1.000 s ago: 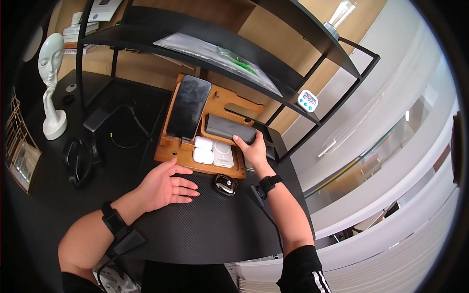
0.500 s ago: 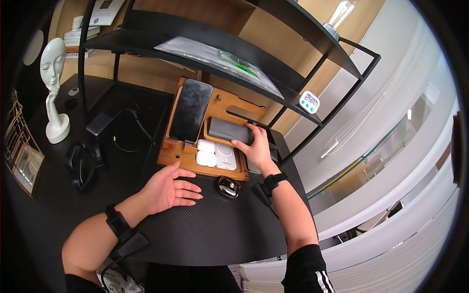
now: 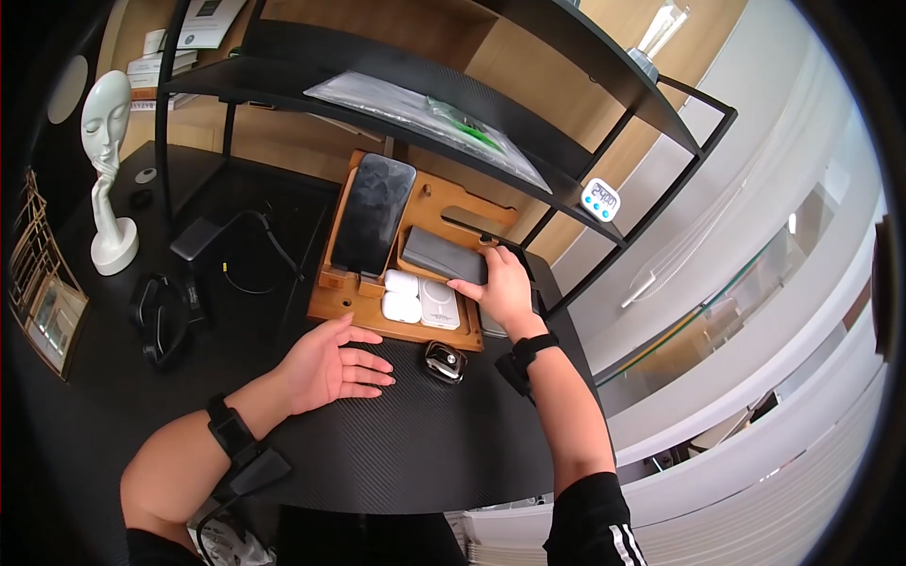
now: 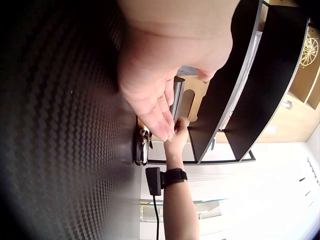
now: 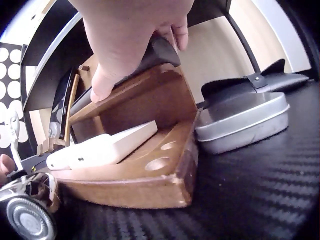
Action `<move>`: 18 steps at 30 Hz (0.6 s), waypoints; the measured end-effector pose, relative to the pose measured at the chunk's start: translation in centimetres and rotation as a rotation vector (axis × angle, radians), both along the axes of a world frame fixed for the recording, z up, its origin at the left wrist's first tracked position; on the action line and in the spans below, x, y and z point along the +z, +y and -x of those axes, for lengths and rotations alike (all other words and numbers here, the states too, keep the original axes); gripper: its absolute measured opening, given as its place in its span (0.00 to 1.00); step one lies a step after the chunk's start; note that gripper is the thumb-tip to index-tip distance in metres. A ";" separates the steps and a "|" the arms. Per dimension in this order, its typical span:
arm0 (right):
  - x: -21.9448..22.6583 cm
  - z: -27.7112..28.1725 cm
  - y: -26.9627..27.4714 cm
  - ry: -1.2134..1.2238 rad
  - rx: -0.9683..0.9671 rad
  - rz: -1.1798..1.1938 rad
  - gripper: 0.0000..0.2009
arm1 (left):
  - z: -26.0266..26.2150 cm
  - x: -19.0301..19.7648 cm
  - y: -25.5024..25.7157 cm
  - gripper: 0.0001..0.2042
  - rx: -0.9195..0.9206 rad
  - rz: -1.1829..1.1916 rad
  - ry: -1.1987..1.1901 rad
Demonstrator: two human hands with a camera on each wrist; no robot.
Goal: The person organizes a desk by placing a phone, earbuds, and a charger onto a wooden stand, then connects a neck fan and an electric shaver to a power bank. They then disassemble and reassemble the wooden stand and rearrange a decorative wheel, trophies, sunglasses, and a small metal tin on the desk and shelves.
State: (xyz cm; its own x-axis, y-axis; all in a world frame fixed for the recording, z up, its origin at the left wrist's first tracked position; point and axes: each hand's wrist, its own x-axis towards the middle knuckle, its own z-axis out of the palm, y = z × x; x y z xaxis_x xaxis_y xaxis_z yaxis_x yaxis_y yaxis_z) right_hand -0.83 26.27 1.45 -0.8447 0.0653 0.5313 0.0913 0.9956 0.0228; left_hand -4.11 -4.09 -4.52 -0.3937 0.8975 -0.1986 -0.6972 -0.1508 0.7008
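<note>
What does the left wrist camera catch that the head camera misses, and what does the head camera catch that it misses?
Only the left wrist view: a gold wheel-shaped ornament near its upper right edge.

Only the head view: the white face sculpture and the flat white block on the wooden stand.

Both: the left grip, holding nothing; the right grip at the dark case; and the small shiny object on the table.

Black sleeves (image 3: 578, 521) – white stripes (image 3: 619, 541) down the right one, black wrist straps (image 3: 228, 428), boxy black modules (image 3: 260, 472) – thin black cables (image 4: 157, 215)
</note>
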 end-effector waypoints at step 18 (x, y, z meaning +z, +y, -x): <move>-0.5 0.4 0.1 0.090 0.193 0.142 0.26 | 0.1 -0.3 0.0 0.25 -0.012 -0.022 -0.015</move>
